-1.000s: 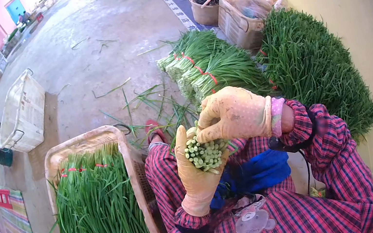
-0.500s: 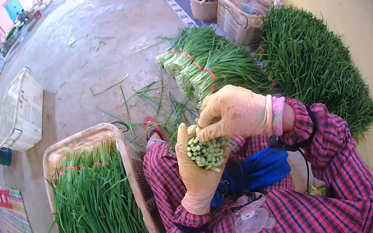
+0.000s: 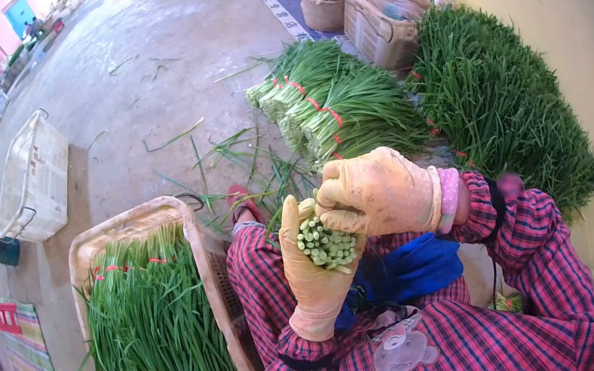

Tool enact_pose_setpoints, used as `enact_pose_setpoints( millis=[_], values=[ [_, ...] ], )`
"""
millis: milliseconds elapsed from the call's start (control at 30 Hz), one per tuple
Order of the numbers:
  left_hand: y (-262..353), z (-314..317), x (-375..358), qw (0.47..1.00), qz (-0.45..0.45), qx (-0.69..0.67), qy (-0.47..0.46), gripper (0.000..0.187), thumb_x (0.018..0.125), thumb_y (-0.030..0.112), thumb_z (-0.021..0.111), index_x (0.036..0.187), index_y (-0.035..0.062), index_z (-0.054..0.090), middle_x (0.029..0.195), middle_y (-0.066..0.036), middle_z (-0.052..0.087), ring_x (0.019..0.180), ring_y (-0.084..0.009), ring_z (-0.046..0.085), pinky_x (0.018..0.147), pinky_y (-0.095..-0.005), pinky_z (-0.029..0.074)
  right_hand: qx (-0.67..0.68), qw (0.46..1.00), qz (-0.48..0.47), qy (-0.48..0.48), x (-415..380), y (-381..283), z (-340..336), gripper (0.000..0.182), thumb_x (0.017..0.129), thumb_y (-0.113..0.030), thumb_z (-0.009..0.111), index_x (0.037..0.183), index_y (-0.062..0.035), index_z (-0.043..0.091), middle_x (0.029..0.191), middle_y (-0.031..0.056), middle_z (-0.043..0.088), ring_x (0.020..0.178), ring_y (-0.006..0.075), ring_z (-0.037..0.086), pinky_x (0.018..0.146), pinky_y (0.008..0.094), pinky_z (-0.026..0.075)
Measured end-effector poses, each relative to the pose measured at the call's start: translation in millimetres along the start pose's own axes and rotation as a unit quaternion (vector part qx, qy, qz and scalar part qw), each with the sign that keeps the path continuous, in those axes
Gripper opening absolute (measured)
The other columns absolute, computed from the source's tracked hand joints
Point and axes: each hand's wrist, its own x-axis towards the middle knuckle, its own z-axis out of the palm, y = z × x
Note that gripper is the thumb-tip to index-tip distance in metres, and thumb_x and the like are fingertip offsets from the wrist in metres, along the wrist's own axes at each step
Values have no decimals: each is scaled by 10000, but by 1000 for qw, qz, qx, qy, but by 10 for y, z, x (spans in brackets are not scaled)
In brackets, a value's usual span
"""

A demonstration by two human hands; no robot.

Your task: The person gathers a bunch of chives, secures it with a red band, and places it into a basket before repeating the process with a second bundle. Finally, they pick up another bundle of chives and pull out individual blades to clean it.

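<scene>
My left hand [image 3: 311, 281], in a pale yellow glove, is wrapped round a bunch of green stalks [image 3: 324, 245], whose pale cut ends point up at the camera. Over the bunch's upper edge is my right hand [image 3: 377, 192], gloved too, with its fingers curled and pinched together at the stalk ends. What lies between those fingertips is hidden. Below the hands, a blue cloth [image 3: 413, 268] lies across my lap. Red-banded bundles [image 3: 338, 100] of the same greens are stacked on the floor beyond my hands.
A crate [image 3: 207, 279] of banded greens stands at my left. Leafy greens [image 3: 503, 104] are piled along the right wall. A white crate [image 3: 36, 178] is at the far left. A bucket [image 3: 323, 14] and a bag-filled crate [image 3: 376, 38] stand at the back. Loose leaves litter the floor.
My right hand has shifted slightly down, and its wrist and forearm have turned lower. My left hand stays round the bunch, almost unmoved.
</scene>
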Motion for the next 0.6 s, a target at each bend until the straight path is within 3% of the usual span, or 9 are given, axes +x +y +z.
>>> enact_pose_setpoints(
  millis=[133,200,233,300,333,433,500,567,600],
  values=[
    [-73,-98,-29,998,23,-2,-58,419,981,319,592,1328,101,511,1151,-64,622,1008,-213,648,858,-361,564,-46,999,-13,-22,23,-6,-81,234,893,-325,608,837,-98,617,817,87,599,716,289,653,607,404,536],
    [-164,-260,11,968,152,197,-22,818,844,54,746,1507,82,267,1262,-87,551,1046,-219,626,889,-351,555,-64,997,-24,-21,50,-15,-164,225,888,-318,615,829,-101,611,812,83,596,710,284,650,597,401,530],
    [-148,-277,8,968,153,195,-23,818,844,54,746,1507,82,267,1262,-87,551,1046,-219,626,889,-351,555,-66,997,-31,8,88,-43,-252,217,874,-306,632,816,-99,606,806,80,590,703,280,647,589,398,526],
    [-106,-268,8,760,386,514,-92,905,803,71,797,1520,85,246,1321,-115,532,1156,-249,586,954,-403,525,-14,996,-46,72,157,-82,-459,146,804,-168,747,807,-85,627,750,63,581,633,230,619,550,344,504],
    [-74,-271,13,747,380,539,-89,1107,703,-85,814,1551,63,118,1290,-119,513,1072,-224,621,896,-344,545,6,995,-40,93,194,-93,-570,126,813,-161,727,807,-79,631,738,60,585,638,224,618,563,346,504],
    [-84,-301,44,766,375,513,-97,1106,706,-85,811,1554,71,118,1302,-117,506,1074,-224,622,894,-341,548,65,987,-3,146,263,-140,-983,129,882,-126,716,828,-42,635,740,-12,557,663,80,560,603,274,486],
    [-86,-308,48,780,369,494,-108,1110,707,-90,806,1558,85,115,1308,-118,505,1081,-226,624,901,-347,548,28,975,50,215,303,-62,-1281,115,910,-151,692,889,-39,674,801,-46,595,710,71,568,710,240,470],
    [-79,-324,50,767,379,505,-113,1112,707,-99,799,1561,96,114,1310,-118,503,1095,-230,622,915,-353,544,61,926,226,297,264,-98,-1700,167,949,-164,632,1037,-40,700,953,-6,662,858,100,614,880,260,472],
    [-79,-324,48,767,381,503,-116,1112,707,-99,799,1561,96,114,1310,-118,503,1095,-230,622,915,-353,544,54,913,211,345,316,-72,-1848,158,940,-187,627,1028,-65,674,875,-22,607,775,88,561,753,249,455]
  ],
)
